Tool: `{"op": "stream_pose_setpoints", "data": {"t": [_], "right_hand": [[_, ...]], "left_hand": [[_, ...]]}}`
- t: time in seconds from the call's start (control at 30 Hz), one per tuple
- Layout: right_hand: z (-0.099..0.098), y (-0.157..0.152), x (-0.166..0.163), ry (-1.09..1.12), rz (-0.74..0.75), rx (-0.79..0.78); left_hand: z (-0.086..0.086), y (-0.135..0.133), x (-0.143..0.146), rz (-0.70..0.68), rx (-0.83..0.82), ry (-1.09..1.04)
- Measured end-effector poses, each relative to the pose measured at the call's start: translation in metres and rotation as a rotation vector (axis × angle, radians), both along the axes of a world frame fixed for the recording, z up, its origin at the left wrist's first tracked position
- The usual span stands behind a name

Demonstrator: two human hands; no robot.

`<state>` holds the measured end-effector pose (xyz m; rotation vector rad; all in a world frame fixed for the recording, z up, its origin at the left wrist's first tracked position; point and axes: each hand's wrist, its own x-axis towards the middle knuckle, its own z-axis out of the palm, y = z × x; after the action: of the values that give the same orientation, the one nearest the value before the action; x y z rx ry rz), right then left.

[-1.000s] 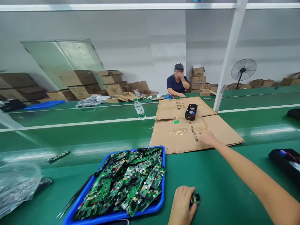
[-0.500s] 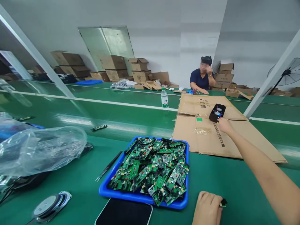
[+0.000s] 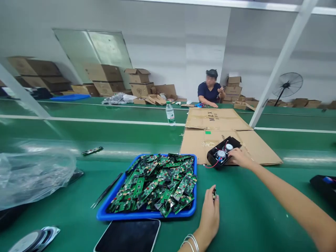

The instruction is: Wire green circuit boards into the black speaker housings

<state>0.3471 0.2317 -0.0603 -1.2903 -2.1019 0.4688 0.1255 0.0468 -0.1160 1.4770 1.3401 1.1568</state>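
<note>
My right hand [image 3: 239, 157] grips the edge of a black speaker housing [image 3: 222, 152] with two round drivers and red wires, resting at the near edge of the flattened cardboard [image 3: 225, 137]. My left hand [image 3: 210, 213] is closed on a small green circuit board [image 3: 214, 193], held on the green table just right of the blue tray [image 3: 147, 214]. The tray is heaped with several green circuit boards [image 3: 160, 182].
A phone [image 3: 128, 235] lies in front of the tray, tweezers [image 3: 106, 190] to its left. A clear plastic bag [image 3: 31, 173] and a loose speaker [image 3: 34, 239] sit at left. A water bottle [image 3: 170, 113] stands beyond. A person sits across the table [image 3: 210, 89]. Another black housing [image 3: 324, 185] lies at right.
My right hand took hold of the black housing on the far cardboard and pulled it toward me to the cardboard's near edge. My left hand stayed by the tray with the small board.
</note>
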Motion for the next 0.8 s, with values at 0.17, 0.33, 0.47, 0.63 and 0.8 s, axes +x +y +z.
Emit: {"op": "stream_pose_setpoints", "data": {"t": [0.17, 0.33, 0.47, 0.63, 0.8], "right_hand": [[-0.010, -0.032, -0.015, -0.189, -0.018, 0.046], [-0.007, -0.118, -0.011, -0.335, 0.024, 0.019], [-0.010, -0.189, -0.004, -0.427, 0.006, -0.017], [0.002, -0.235, -0.004, -0.589, -0.024, -0.074], [0.042, -0.244, -0.031, -0.488, -0.002, -0.017]], "left_hand": [[-0.002, -0.001, -0.005, 0.081, 0.013, -0.021], [0.000, -0.003, -0.004, 0.102, 0.070, -0.024], [-0.001, -0.009, -0.001, 0.040, 0.222, 0.009], [0.007, -0.029, 0.000, -0.172, 0.392, 0.011], [0.030, -0.041, 0.010, -0.165, 0.289, -0.063]]}}
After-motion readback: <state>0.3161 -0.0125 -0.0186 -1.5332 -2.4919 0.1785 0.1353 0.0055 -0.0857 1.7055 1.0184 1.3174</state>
